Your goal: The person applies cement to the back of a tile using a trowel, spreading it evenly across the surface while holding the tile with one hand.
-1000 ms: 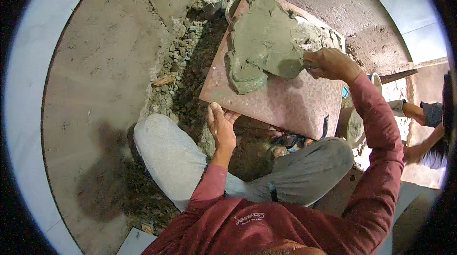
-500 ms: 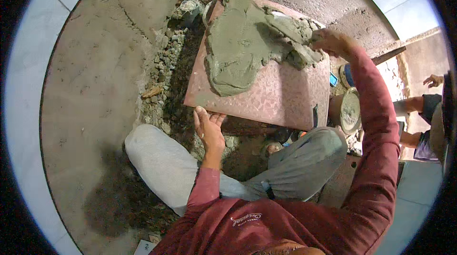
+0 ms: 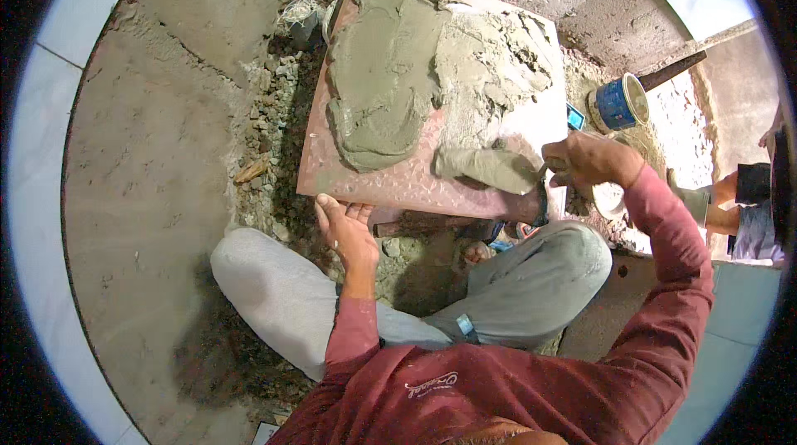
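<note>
My left hand (image 3: pixel 344 229) grips the near left corner of a large pink patterned tile (image 3: pixel 324 179), thumb at the edge and fingers beneath. Grey-green mortar (image 3: pixel 382 80) covers much of the tile, smooth on the left and rougher on the upper right. My right hand (image 3: pixel 594 158) is closed on the handle of a trowel, whose mortar-coated blade (image 3: pixel 486 169) lies low over the tile's near right part. The tile sits just beyond my bent legs.
Rubble (image 3: pixel 270 129) borders the tile's left. A small pot with tangled string (image 3: pixel 300 22) stands behind it. At the right are a blue bucket (image 3: pixel 616 109), a dark plank (image 3: pixel 672 67) and another person's legs (image 3: pixel 722 200). Pale tiles (image 3: pixel 50 113) ring the rough concrete.
My right hand has moved down toward me from the tile's upper right, drawing the trowel over the mortar there, which is now spread rougher. The view has shifted; my left hand still holds the corner.
</note>
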The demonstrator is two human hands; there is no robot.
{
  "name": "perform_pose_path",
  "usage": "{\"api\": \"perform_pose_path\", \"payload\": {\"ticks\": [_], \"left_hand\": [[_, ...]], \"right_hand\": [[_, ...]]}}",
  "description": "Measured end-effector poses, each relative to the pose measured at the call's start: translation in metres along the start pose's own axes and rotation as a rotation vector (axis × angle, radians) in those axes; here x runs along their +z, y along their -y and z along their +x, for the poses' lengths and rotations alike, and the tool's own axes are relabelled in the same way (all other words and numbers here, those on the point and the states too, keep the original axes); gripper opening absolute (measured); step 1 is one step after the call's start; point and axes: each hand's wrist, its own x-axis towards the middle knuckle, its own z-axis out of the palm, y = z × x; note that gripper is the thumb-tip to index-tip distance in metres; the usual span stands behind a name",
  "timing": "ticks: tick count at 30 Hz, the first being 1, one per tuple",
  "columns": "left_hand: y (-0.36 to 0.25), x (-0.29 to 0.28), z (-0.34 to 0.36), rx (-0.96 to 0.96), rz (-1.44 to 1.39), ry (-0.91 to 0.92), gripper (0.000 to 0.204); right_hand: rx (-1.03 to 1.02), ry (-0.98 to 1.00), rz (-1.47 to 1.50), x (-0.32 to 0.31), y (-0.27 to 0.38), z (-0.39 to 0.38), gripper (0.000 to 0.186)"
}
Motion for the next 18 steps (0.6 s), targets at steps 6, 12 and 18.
{"api": "perform_pose_path", "payload": {"ticks": [6,12,18], "left_hand": [[0.003,-0.002,-0.002,-0.038,-0.078,0.034,0.067],[0.002,0.002,-0.009,0.033,-0.052,0.006,0.064],[-0.002,-0.005,-0.001,0.036,-0.027,0.112,0.062]], "right_hand": [[-0.051,-0.487,-0.359,0.01,0.021,-0.03,0.027],[0.198,-0.685,-0.771,0.016,-0.058,-0.002,0.022],[0.342,-0.743,-0.55,-0.004,-0.121,0.042,0.023]]}}
